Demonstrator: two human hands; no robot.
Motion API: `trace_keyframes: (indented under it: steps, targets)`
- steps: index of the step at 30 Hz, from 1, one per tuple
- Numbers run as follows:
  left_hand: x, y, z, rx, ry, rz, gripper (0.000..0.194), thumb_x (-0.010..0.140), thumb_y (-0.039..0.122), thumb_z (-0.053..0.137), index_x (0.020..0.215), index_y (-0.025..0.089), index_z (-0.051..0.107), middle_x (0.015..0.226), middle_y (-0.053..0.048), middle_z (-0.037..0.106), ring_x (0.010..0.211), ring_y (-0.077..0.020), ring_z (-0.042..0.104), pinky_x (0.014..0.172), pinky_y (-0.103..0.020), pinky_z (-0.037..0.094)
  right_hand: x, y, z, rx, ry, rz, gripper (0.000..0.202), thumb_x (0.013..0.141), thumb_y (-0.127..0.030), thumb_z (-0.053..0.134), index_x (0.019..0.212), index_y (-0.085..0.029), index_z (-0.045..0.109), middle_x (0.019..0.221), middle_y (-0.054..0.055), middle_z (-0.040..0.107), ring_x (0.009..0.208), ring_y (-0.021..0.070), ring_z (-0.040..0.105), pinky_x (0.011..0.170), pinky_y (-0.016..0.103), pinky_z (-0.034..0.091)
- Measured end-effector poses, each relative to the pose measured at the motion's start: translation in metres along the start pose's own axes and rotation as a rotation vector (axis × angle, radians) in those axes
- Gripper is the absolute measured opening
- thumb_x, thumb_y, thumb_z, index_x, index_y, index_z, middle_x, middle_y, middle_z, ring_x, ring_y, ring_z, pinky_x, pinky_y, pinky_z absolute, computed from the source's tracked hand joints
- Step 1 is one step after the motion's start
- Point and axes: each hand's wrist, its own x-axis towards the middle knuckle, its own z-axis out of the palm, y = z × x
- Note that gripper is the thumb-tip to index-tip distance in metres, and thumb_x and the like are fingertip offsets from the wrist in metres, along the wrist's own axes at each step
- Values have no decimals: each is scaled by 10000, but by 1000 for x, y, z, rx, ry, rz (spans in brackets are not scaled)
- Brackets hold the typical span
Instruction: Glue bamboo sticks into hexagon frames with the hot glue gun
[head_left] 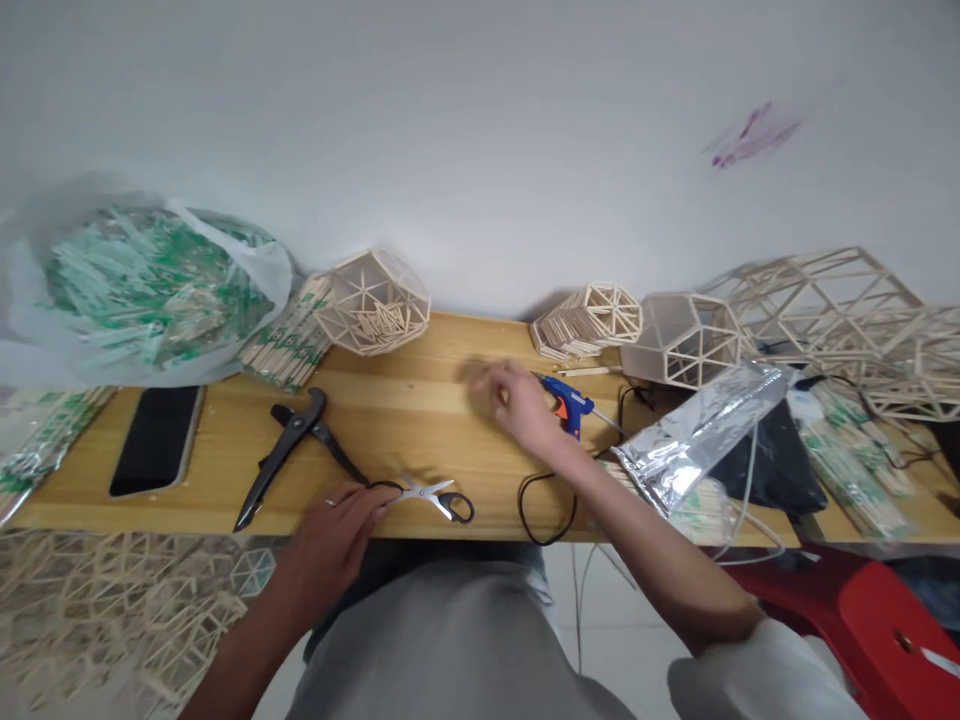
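My left hand (341,530) lies at the table's front edge, fingers stretched out flat, their tips touching a black handle of the scissors (424,492). The scissors lie spread on the wood. Beyond that hand rests a black-handled cutter tool (289,440) with its arms apart. Over the middle of the table is my right hand (517,405), its fingers curled in and their tips blurred; anything between them is too smeared to name. Just right of it lies a blue glue gun (570,402) with an orange trigger, partly behind the hand.
Stick-built frames stand along the wall: a polyhedron (373,302) holding loose sticks, a stack of wheel shapes (589,320), and a larger lattice (832,300). A plastic bag (150,290), a phone (157,440), a silver foil pouch (705,430) and a black cable (547,510) are also around.
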Motion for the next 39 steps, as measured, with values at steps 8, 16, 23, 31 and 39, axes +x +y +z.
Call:
trace_keyframes:
  steps: [8,16,23,31,39]
  targets:
    - [-14,-4,10,-24,-42,-48,335,1107,268,413,1262,253,710,1110,-35,807,987,-198,747,880,-331,581,1,20,-1,180,-147,-28,289,998,-146,553,1199,-185,757,1225,135,791,1175,256,744,1104,507,547]
    - [8,-1,25,48,-130,41,382,1088,203,425,1361,209,692,1204,-70,804,1084,-236,728,959,-382,593,-48,3,13,-103,-20,-322,275,1071,-147,492,1201,-158,733,1282,156,759,1223,262,710,1088,459,573]
    - [36,12,23,199,-440,-63,599,997,56,400,1537,238,583,1193,-114,762,1041,-271,746,886,-415,617,-122,-4,42,-336,-97,-294,323,1053,-273,654,1355,-164,682,1185,141,706,1113,283,693,1004,447,625]
    - [54,5,29,213,-490,175,739,978,20,407,1673,265,365,1286,-92,737,1243,-249,666,1118,-421,510,-123,4,58,-561,-102,-210,512,1004,-53,588,1515,-89,579,1088,156,717,1036,284,667,1014,447,603]
    - [81,1,29,328,-558,255,740,949,11,393,1659,218,413,1140,-122,739,1109,-280,686,992,-426,553,-99,5,44,-615,-231,-215,611,996,-50,548,1602,-84,480,1189,178,704,1180,292,647,1087,435,548]
